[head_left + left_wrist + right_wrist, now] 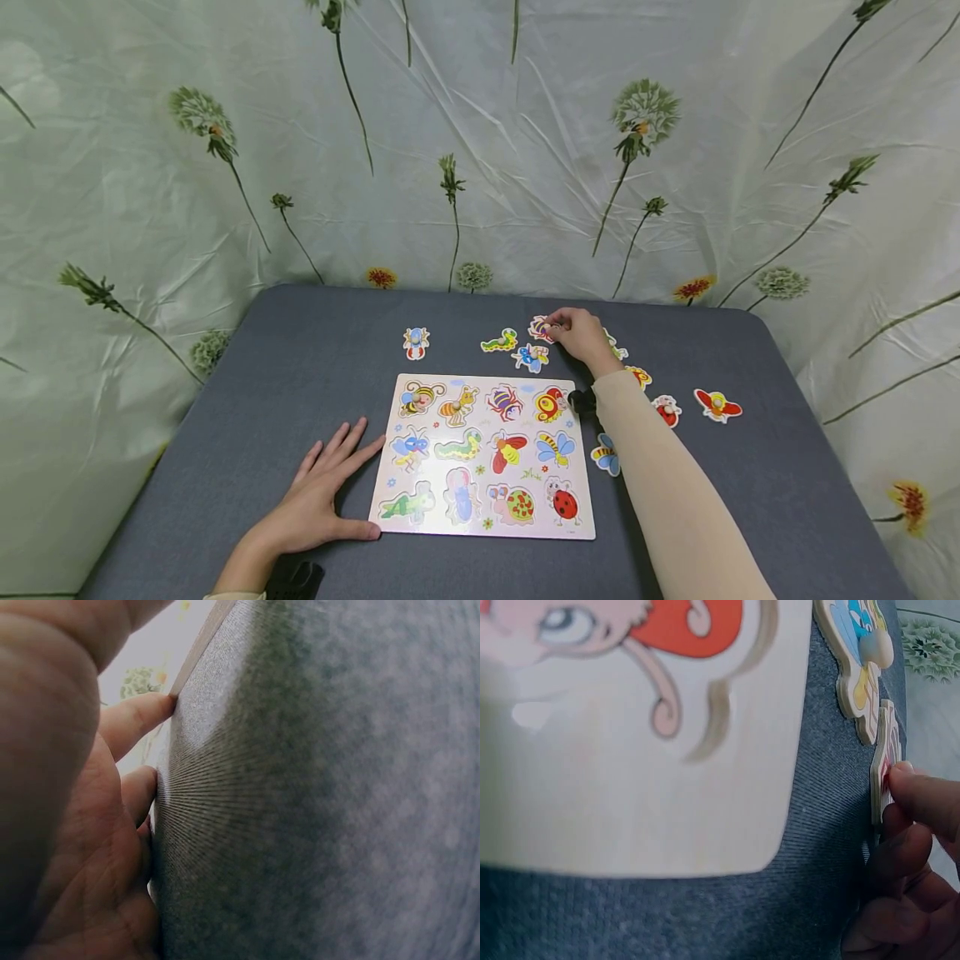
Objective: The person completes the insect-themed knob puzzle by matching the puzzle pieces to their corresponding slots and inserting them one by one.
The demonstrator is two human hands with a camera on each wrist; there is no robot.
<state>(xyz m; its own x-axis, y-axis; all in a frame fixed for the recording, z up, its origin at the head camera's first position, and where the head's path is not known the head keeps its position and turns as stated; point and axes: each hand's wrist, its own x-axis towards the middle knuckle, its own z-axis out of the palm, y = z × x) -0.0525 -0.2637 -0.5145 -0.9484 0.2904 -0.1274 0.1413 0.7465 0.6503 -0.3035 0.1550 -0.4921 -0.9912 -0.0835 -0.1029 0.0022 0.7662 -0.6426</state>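
My left hand [326, 496] lies spread on the table, thumb at the near left corner of the puzzle board [480, 540] and index fingertip at its left edge. At the back, my right hand [587, 340] pinches a spider puzzle piece [537, 327] by its middle. Thumb and finger meet on that spider piece [883, 761] in the right wrist view, where it stands almost edge-on. Right beside it lies a blue ant piece [531, 358] with a wooden knob. A green caterpillar piece [499, 341] is just left of these. The pink board carries rows of insect pictures.
Farther left sits a blue and red insect piece [416, 342]. Right of the board are a dragonfly piece [606, 456], a ladybug piece [667, 410] and a red winged piece [717, 406], some partly behind my right sleeve [675, 483]. A flowered curtain [525, 167] hangs behind the grey table.
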